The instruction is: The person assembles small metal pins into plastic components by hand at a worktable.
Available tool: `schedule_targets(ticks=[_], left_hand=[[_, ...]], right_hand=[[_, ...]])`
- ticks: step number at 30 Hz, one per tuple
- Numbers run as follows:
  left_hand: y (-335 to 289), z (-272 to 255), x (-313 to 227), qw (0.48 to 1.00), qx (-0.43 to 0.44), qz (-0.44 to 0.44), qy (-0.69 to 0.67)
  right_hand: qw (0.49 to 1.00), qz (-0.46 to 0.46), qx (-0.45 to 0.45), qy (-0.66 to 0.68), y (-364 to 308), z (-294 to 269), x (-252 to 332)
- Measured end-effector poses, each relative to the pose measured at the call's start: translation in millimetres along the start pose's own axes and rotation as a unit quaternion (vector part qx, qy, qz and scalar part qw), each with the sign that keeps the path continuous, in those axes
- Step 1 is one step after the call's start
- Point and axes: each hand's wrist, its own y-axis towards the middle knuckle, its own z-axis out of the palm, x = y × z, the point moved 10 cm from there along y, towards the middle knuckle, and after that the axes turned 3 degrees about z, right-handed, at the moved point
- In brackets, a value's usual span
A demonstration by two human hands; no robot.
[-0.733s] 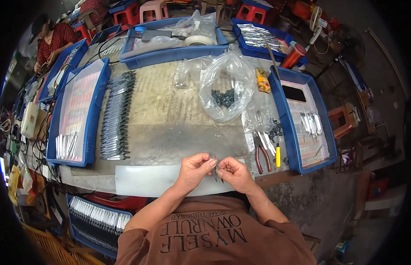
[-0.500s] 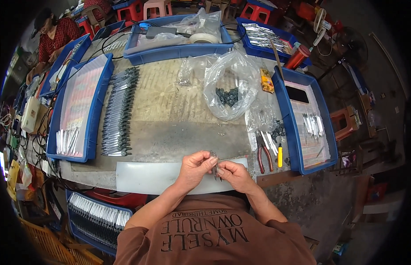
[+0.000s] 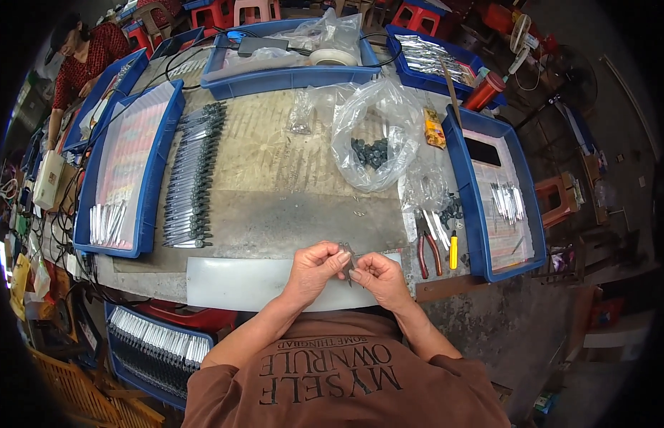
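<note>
My left hand (image 3: 316,271) is closed, pinching a thin grey pen-like piece (image 3: 349,251) between thumb and forefinger above the near edge of the table. From the other side, my right hand (image 3: 383,282) has its fingers curled and its thumb against the lower part of that piece. Fingers hide much of it, so its exact kind is unclear. Beneath both hands lies a pale, smooth sheet (image 3: 236,282). To the left, a long row of slim pen-like pieces (image 3: 189,185), clear-bodied with dark ends, lies side by side on the table.
Red-handled pliers (image 3: 428,255) and a yellow-handled tool (image 3: 454,251) lie right of my hands. Beyond them is a clear bag (image 3: 339,153) of dark small parts. Blue trays stand left (image 3: 150,214), right (image 3: 474,242) and back (image 3: 289,85). A co-worker (image 3: 96,53) is at far left.
My right hand has shifted slightly and its fingers have loosened a little around the piece, which now tilts differently. At far left, the co-worker's arm has reached down toward a white box.
</note>
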Motion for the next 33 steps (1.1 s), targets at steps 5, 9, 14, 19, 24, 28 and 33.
schedule_targets(ticks=[5,9,14,19,24,28,33], left_hand=[[-1,0,0,1.000,-0.008,-0.012,0.004],[-3,-1,1,1.000,-0.016,-0.017,0.009],[-2,1,0,1.000,-0.013,-0.015,0.015],[-1,1,2,1.000,-0.008,-0.020,0.022],[-2,0,3,0.999,-0.013,-0.025,0.016],[-3,0,4,0.999,-0.011,-0.031,0.012],[-3,1,5,1.000,-0.009,-0.028,0.010]], right_hand=[[0.999,-0.009,-0.031,0.002,-2,2,3],[0.997,-0.019,-0.036,-0.061,-6,4,7],[0.996,-0.037,-0.037,-0.076,-5,5,11],[0.994,-0.050,-0.042,-0.093,-4,4,12],[0.992,-0.049,-0.047,-0.109,-4,5,12],[0.992,-0.046,-0.051,-0.103,-5,4,9],[0.992,-0.054,-0.062,-0.097,-5,3,10]])
